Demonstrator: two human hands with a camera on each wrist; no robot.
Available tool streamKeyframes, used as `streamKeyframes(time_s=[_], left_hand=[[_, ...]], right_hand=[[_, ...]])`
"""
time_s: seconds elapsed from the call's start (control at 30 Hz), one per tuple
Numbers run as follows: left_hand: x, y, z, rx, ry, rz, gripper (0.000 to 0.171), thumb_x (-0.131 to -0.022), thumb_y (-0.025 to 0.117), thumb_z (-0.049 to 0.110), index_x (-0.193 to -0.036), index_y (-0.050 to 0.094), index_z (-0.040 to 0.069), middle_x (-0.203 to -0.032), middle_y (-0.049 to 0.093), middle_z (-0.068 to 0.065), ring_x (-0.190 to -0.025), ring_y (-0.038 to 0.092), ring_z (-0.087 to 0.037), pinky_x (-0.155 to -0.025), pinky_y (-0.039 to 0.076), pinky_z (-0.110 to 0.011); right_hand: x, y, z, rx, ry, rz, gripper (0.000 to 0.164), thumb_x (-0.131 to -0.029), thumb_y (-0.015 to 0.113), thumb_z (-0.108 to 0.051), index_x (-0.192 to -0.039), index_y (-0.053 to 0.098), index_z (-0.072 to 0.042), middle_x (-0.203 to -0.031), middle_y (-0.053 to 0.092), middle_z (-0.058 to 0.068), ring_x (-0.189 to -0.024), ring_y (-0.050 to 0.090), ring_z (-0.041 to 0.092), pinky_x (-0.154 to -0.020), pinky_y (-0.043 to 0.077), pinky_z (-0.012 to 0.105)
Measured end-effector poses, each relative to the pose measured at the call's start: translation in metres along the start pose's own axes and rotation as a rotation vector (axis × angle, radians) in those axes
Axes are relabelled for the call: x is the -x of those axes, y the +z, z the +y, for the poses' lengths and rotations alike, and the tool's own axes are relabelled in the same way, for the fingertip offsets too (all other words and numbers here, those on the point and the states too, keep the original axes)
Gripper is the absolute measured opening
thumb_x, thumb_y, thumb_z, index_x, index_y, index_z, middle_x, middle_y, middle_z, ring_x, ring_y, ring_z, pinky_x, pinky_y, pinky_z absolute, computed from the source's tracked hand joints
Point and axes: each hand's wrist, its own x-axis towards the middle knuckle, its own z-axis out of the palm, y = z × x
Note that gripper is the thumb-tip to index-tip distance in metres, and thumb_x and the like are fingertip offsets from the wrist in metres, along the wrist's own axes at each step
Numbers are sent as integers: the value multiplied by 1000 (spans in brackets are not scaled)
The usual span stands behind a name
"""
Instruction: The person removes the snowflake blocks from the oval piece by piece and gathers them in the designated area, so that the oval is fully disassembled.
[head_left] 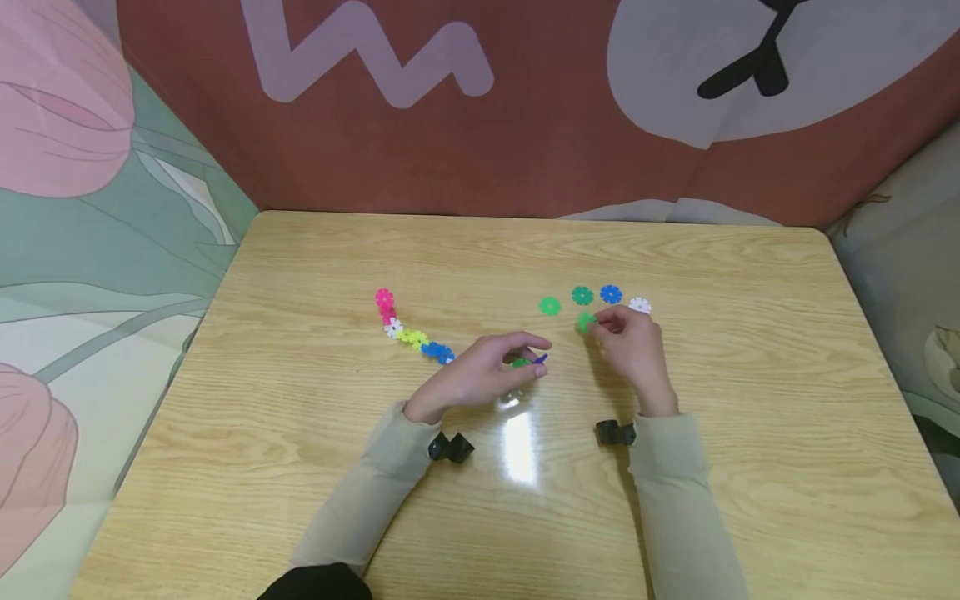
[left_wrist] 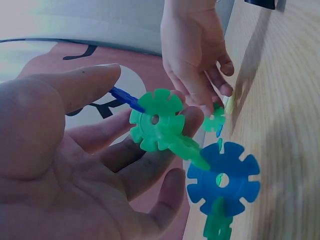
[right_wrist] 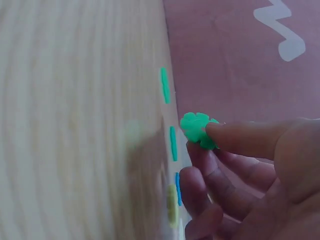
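My left hand (head_left: pixel 491 367) holds the end of a chain of notched plastic snowflake discs between thumb and fingers. At that end, a dark blue disc (left_wrist: pixel 125 97) meets the thumb tip and slots into a green disc (left_wrist: pixel 157 120) lying against the fingers. Below them hang another blue disc (left_wrist: pixel 223 177) and more green. The chain's far part, with pink discs (head_left: pixel 385 298), white, yellow and blue ones, stretches left over the table; its middle is hidden behind the hand. My right hand (head_left: pixel 632 346) pinches a single light green disc (right_wrist: pixel 197 129) between thumb and fingers.
Loose discs lie on the wooden table (head_left: pixel 300 483) just beyond the right hand: a light green one (head_left: pixel 550 306), a darker green one (head_left: pixel 582 295), a blue one (head_left: pixel 611 293) and a white one (head_left: pixel 640 305). A patterned wall hanging (head_left: pixel 450 158) borders the table's far edge.
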Motion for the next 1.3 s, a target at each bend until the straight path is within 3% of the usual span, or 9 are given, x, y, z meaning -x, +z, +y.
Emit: streamKeyframes(time_s=[0.5, 0.83, 0.93, 1.07, 1.3], left_hand=[[-1, 0, 0, -3, 38, -19, 38, -97, 59, 23, -131, 57, 5, -123, 65, -11, -107, 63, -15, -92, 49, -27], [0, 1, -1, -9, 6, -9, 38, -97, 59, 26, -131, 58, 8, -116, 68, -3, -105, 63, -12, -95, 49, -32], [0, 0, -1, 18, -14, 10, 38, -98, 58, 30, -131, 57, 12, -111, 69, -1, -102, 63, -11, -92, 49, -30], [1, -2, 0, 86, -41, 41, 39, -97, 58, 34, -131, 57, 16, -104, 70, -3, -98, 65, -15, -85, 51, -31], [-1, -5, 1, 144, -58, 54, 47, -96, 59, 37, -138, 49, 18, -99, 71, 2, -93, 66, -12, -80, 51, -30]], right_hand=[[-2, 5, 4, 62, 47, -64, 27, -92, 64, -23, -108, 68, -1, -100, 70, 19, -90, 64, 29, -75, 46, 34], [-2, 3, 3, 37, 70, -94, 33, -93, 62, -22, -119, 62, -1, -108, 68, 21, -94, 63, 30, -73, 46, 31], [-1, 1, -1, 2, -7, -78, 32, -93, 63, -21, -118, 63, -1, -104, 67, 19, -92, 62, 30, -73, 46, 30], [4, -4, -11, -105, -211, -101, 25, -91, 67, -17, -110, 68, -2, -96, 69, 13, -84, 61, 22, -70, 48, 26], [21, -16, -31, -336, -507, -357, 22, -86, 72, -9, -108, 68, -6, -102, 64, 6, -86, 55, 13, -68, 47, 23]])
